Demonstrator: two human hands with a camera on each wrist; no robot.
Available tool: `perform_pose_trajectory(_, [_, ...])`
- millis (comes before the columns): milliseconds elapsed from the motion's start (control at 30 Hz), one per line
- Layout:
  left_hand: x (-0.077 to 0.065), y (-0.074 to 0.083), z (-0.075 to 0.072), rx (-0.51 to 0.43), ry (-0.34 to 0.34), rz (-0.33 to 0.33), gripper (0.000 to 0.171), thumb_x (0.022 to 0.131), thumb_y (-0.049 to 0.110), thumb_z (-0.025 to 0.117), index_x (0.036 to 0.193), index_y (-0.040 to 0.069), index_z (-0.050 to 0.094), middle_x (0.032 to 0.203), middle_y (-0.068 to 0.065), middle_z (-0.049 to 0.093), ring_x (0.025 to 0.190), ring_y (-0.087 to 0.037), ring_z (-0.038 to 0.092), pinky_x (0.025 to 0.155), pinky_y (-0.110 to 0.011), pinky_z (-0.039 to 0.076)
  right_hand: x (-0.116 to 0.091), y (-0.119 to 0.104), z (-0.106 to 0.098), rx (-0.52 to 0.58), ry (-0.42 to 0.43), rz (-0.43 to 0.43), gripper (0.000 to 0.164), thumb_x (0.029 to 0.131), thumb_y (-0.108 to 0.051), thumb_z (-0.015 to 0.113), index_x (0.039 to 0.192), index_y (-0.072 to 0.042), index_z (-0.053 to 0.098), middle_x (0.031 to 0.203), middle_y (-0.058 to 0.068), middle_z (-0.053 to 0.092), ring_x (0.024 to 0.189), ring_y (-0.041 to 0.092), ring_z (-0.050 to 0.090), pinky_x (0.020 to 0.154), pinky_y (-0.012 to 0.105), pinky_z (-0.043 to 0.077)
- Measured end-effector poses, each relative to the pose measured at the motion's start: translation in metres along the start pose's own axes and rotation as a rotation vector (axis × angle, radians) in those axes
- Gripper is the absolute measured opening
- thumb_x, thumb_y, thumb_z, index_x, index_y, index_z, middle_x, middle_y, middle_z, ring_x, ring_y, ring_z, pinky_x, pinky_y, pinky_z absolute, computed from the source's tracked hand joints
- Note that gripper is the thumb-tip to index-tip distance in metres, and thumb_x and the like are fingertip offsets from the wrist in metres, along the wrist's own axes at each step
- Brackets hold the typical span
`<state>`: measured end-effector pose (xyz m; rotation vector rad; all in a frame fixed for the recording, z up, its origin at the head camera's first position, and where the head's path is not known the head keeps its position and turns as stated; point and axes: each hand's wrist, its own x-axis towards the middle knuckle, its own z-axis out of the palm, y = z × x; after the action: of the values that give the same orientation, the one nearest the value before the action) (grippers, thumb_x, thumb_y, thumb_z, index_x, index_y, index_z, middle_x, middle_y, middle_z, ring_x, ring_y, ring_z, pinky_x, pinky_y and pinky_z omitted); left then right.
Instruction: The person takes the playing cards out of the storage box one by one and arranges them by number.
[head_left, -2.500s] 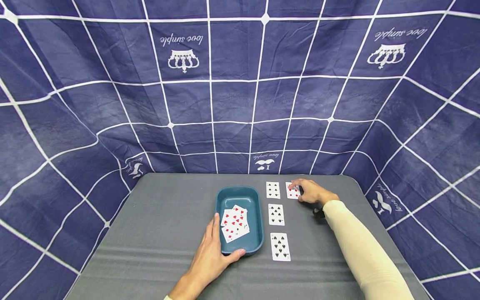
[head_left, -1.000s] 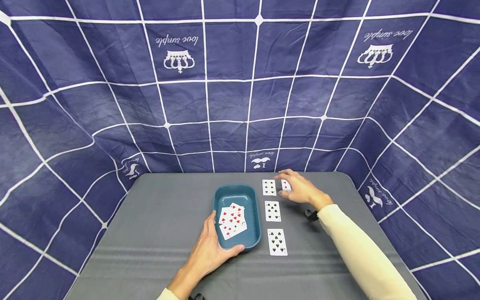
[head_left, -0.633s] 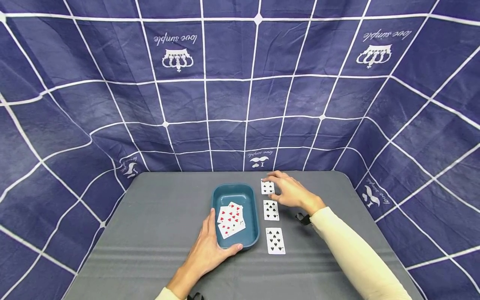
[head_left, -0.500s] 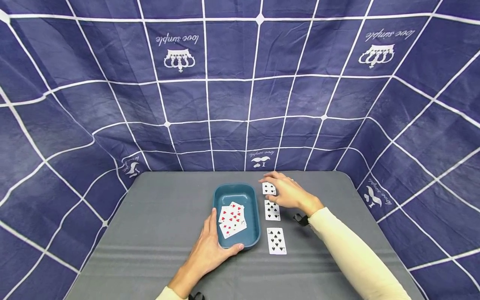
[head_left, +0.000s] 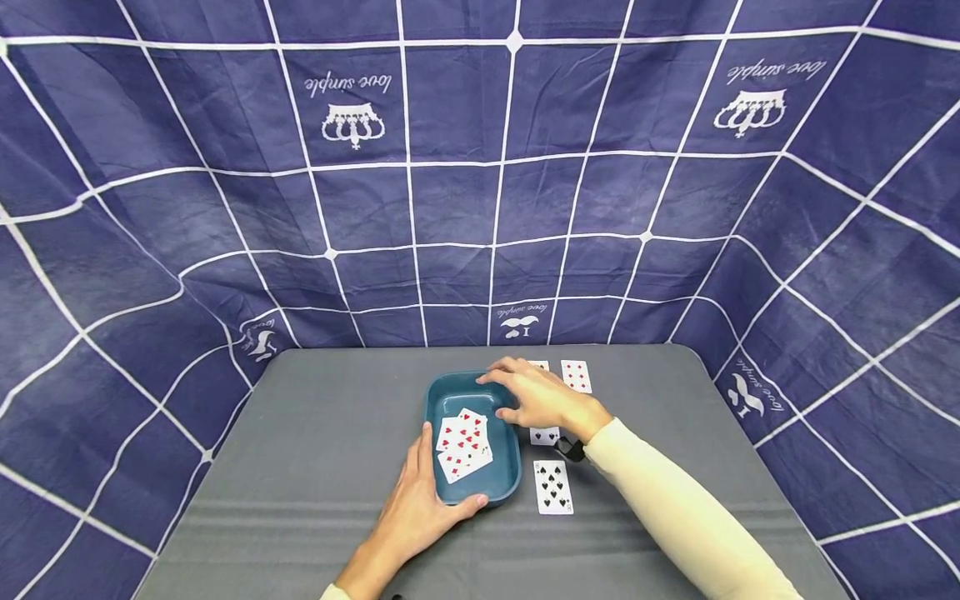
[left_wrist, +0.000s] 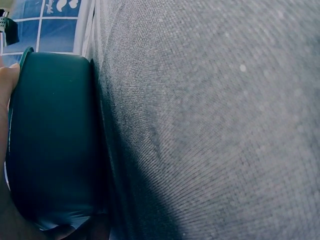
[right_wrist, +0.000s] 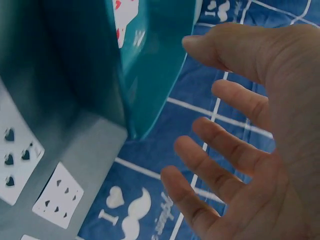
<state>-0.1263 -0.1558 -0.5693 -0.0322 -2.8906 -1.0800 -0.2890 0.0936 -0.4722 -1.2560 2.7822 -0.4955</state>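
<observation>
My left hand (head_left: 416, 500) holds a blue-green plastic tray (head_left: 512, 471) at its near left corner, fingers along the left side and thumb on the near rim. The tray's outer wall (left_wrist: 55, 130) fills the left of the left wrist view. Inside lie several overlapping playing cards (head_left: 465, 446), mostly red suits. Above the tray's right rim hovers my right hand (head_left: 540, 396), fingers spread and holding nothing. In the right wrist view, that hand (right_wrist: 250, 165) is apart from the tray.
Right of the tray, a column of spade cards lies face up: the near one (head_left: 553, 487) in full, the middle one (head_left: 545, 437) and far one (head_left: 538, 365) partly covered by my right hand. A diamond card (head_left: 577, 376) sits beside the far one. Blue cloth (head_left: 450, 200) hangs behind the grey table (head_left: 322, 433).
My right hand has moved left, from the diamond card across the far spade cards to above the tray's right rim. The diamond card lies uncovered. My left hand has stayed on the tray.
</observation>
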Motion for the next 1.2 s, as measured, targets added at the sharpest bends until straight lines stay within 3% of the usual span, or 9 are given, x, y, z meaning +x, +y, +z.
perform_pose_trajectory(400, [-0.002, 0.002, 0.0, 0.01, 0.007, 0.0, 0.156, 0.077, 0.085, 0.094, 0.187, 0.007, 0.016, 0.181, -0.022, 0.044, 0.154, -0.044, 0.061, 0.111, -0.062, 0.063, 0.025, -0.029, 0.015, -0.018, -0.179, -0.026, 0.072, 0.1, -0.025, 0.095, 0.166, -0.028, 0.065, 0.163, 0.006, 0.064, 0.149, 0.03, 0.066, 0.115, 0.058, 0.063])
perform_pose_trajectory(667, [-0.001, 0.0, -0.001, 0.011, 0.014, 0.008, 0.155, 0.078, 0.086, 0.093, 0.187, 0.007, 0.016, 0.182, -0.023, 0.043, 0.157, -0.046, 0.058, 0.115, -0.063, 0.06, 0.043, -0.043, 0.031, -0.044, -0.279, -0.02, 0.081, 0.091, -0.028, 0.103, 0.164, -0.029, 0.067, 0.149, 0.002, 0.067, 0.125, 0.017, 0.071, 0.11, 0.04, 0.062])
perform_pose_trajectory(867, [-0.001, -0.001, -0.002, 0.013, 0.008, 0.001, 0.155, 0.078, 0.086, 0.093, 0.187, 0.006, 0.016, 0.182, -0.023, 0.042, 0.157, -0.047, 0.058, 0.114, -0.065, 0.061, 0.051, -0.046, 0.046, -0.082, -0.317, -0.022, 0.078, 0.09, -0.032, 0.104, 0.16, -0.029, 0.071, 0.147, 0.005, 0.068, 0.126, 0.018, 0.072, 0.113, 0.037, 0.061])
perform_pose_trajectory(1200, [0.0, -0.001, -0.001, 0.012, 0.017, 0.009, 0.154, 0.078, 0.086, 0.093, 0.187, 0.008, 0.017, 0.178, -0.022, 0.047, 0.155, -0.045, 0.061, 0.112, -0.063, 0.062, 0.056, -0.051, 0.055, -0.152, -0.336, 0.024, 0.075, 0.088, -0.037, 0.106, 0.156, -0.03, 0.074, 0.138, 0.005, 0.068, 0.11, 0.014, 0.071, 0.1, 0.033, 0.062])
